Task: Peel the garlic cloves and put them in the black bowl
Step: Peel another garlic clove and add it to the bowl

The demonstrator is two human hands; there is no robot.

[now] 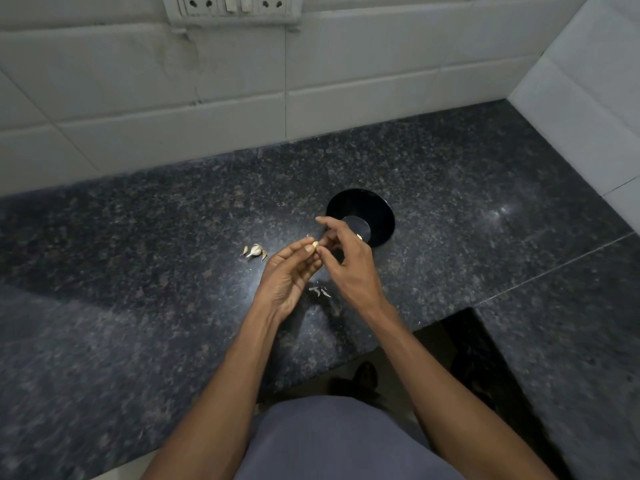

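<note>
Garlic clove (314, 245), light, firm, papery-skinned, sits pinched in the left hand (289, 277); right hand (349, 263) fingertips pinch its skin, likeliest purchase at the tip.

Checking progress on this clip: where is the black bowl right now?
In the head view, the black bowl sits on the counter just beyond the right hand, right of centre.

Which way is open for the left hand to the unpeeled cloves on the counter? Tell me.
Probably yes: the unpeeled cloves lie on bare counter just left of the left hand, nothing between. Its grip holds a clove, though.
</note>
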